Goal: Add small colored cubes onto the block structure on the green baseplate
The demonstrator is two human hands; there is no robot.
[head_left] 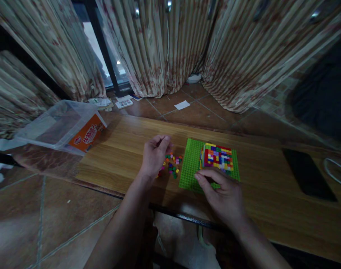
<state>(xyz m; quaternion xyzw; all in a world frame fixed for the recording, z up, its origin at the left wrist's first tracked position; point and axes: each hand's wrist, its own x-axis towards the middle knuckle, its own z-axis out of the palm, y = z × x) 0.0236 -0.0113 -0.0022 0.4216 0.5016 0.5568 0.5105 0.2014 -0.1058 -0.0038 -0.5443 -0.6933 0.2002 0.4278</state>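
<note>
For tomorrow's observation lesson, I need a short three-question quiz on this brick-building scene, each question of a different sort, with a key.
1. True or false: the left hand rests flat on the green baseplate.
2. Which hand is over the loose bricks? A left, B right.
3. What dark flat thing lies on the table's right side?

Key: 1 false; 2 A; 3 a phone. The right hand touches the baseplate's near edge.

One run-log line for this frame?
left hand: fingers pinched over loose bricks | right hand: resting on green baseplate near edge | brick mosaic: on baseplate
</note>
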